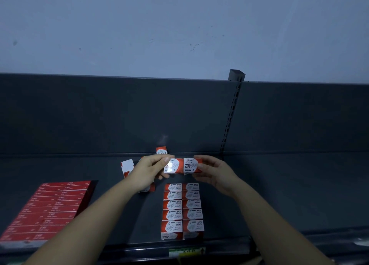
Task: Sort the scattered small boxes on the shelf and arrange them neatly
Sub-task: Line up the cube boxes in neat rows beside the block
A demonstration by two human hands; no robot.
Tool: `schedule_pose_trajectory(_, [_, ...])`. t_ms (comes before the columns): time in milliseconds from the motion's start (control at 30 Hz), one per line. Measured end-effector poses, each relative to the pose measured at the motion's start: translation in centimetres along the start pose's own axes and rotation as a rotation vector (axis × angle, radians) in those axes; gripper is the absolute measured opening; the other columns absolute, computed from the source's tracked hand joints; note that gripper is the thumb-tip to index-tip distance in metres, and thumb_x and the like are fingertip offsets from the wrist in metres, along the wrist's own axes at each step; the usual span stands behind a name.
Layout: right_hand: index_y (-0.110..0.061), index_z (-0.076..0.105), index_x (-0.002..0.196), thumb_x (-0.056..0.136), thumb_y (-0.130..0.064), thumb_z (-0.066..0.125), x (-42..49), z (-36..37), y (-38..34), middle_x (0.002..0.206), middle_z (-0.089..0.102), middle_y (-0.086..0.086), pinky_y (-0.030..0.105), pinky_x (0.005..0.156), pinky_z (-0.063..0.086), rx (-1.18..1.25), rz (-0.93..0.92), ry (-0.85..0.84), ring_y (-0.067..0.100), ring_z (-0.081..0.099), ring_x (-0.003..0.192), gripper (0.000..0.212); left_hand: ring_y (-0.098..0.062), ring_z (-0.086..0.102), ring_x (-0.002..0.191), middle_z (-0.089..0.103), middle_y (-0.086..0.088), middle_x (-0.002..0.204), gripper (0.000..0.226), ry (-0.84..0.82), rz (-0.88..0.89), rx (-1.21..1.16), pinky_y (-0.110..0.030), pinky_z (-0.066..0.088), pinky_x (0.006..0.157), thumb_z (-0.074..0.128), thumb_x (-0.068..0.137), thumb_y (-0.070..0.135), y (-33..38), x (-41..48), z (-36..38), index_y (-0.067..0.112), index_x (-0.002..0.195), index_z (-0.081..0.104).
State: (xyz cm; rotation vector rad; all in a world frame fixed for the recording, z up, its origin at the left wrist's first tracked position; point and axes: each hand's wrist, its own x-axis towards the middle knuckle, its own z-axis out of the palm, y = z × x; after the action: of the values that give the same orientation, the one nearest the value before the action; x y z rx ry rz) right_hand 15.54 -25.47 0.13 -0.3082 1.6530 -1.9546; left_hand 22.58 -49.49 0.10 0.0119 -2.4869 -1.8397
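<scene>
Two paper-clip boxes held side by side above the shelf, one in each hand.

Left hand (pixel 148 169): fingers curled round the left held box (pixel 173 166), thumb on its front face. Right hand (pixel 214 171): fingers pinch the right held box (pixel 192 165) at its outer end. The two boxes touch end to end with labels upright toward the camera, raised over the dark shelf (pixel 279 194). Below them, near the front edge, the sorted block (pixel 182 208) lies in two touching columns of five boxes each, print reading upside down from here. Unsorted: a loose box (pixel 161 150) tilted at the back panel, a second loose box (pixel 127 167) just left of the left hand, and a third loose box (pixel 146 188) partly hidden under the left wrist. The red pack stack (pixel 50 206) lies well to the left. The slotted upright (pixel 231 115) stands at rear right.
</scene>
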Motion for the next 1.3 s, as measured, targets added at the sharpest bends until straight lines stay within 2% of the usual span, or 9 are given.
schedule_pose_trajectory(133, [-0.012,0.063,0.124,0.091,-0.006,0.064,0.0,0.1,-0.2,0.11,0.072,0.009,0.038,0.088,0.058,-0.004,-0.004,-0.001,0.027,0.071,0.099,0.033,-0.01,0.057,0.072,0.07,0.016,0.081,0.028,0.026,0.016,0.02,-0.03,0.051,0.071,0.052,0.097,0.037,-0.1,0.0,-0.1,0.03,0.118,0.069])
schedule_pose_trajectory(300, [-0.011,0.063,0.124,0.09,-0.003,0.064,0.4,0.1,0.1,0.112,0.07,0.01,0.039,0.089,0.058,0.0,-0.008,0.009,0.026,0.071,0.1,0.034,0.001,0.064,0.094,0.073,0.013,0.099,0.035,0.019,0.01,-0.031,-0.023,0.048,0.088,0.057,0.089,0.045,0.0,0.3,-0.1,0.03,0.117,0.07])
schedule_pose_trajectory(433, [-0.01,0.063,0.124,0.089,-0.001,0.065,0.7,-0.1,0.2,0.116,0.068,0.012,0.04,0.09,0.058,0.012,-0.015,0.017,0.026,0.069,0.106,0.036,0.01,0.061,0.076,0.068,0.022,0.077,0.026,0.023,0.007,-0.061,-0.018,0.045,0.078,0.06,0.093,0.03,-0.1,0.6,0.1,0.024,0.117,0.069])
schedule_pose_trajectory(667, [-0.011,0.064,0.123,0.088,-0.001,0.067,1.5,-0.5,0.8,0.118,0.069,0.011,0.041,0.091,0.057,-0.005,-0.02,0.023,0.027,0.067,0.11,0.037,0.001,0.055,0.069,0.064,0.004,0.075,0.023,0.023,0.009,-0.054,-0.025,0.048,0.071,0.062,0.093,0.031,-1.2,1.2,-0.1,0.028,0.114,0.07])
schedule_pose_trajectory(767, [-0.017,0.066,0.121,0.088,-0.006,0.069,1.6,-0.6,0.9,0.114,0.071,0.005,0.037,0.085,0.058,-0.103,-0.034,0.05,0.022,0.069,0.107,0.035,-0.006,0.057,0.071,0.068,-0.01,0.087,0.025,0.0,-0.006,-0.049,-0.025,0.05,0.072,0.063,0.093,0.027,-1.6,1.4,-0.2,0.024,0.117,0.068])
schedule_pose_trajectory(867, [-0.02,0.068,0.112,0.087,-0.008,0.072,1.8,-0.5,1.5,0.11,0.072,0.0,0.025,0.078,0.056,-0.296,-0.066,0.095,0.015,0.069,0.102,0.028,-0.012,0.066,0.09,0.07,-0.001,0.101,0.032,-0.014,-0.061,-0.084,-0.027,0.053,0.086,0.065,0.092,0.016,-2.5,1.8,-0.1,0.021,0.123,0.062])
schedule_pose_trajectory(967, [-0.021,0.068,0.108,0.086,-0.008,0.075,2.1,-0.6,2.6,0.11,0.072,-0.002,0.025,0.087,0.056,-0.409,-0.065,0.117,0.014,0.067,0.108,0.026,-0.015,0.063,0.111,0.067,-0.002,0.117,0.034,-0.03,-0.114,0.002,-0.032,0.051,0.099,0.068,0.09,0.015,-3.4,2.4,0.2,0.023,0.123,0.062])
schedule_pose_trajectory(1100, [-0.021,0.065,0.11,0.087,-0.011,0.073,2.1,-0.9,3.1,0.109,0.069,-0.009,0.014,0.079,0.052,-0.475,-0.026,0.129,0.005,0.064,0.103,0.026,-0.012,0.065,0.104,0.068,0.002,0.111,0.032,-0.076,-0.14,0.137,-0.027,0.054,0.089,0.069,0.09,0.018,-3.9,2.7,0.6,0.023,0.12,0.063])
schedule_pose_trajectory(1300, [-0.029,0.065,0.105,0.087,-0.014,0.073,2.1,-2.0,4.3,0.112,0.067,-0.009,0.019,0.089,0.05,-0.515,0.069,0.135,0.006,0.062,0.109,0.025,-0.017,0.065,0.102,0.067,-0.003,0.109,0.028,-0.086,-0.198,0.201,-0.035,0.053,0.094,0.069,0.09,0.018,-4.9,3.1,0.3,0.021,0.117,0.063])
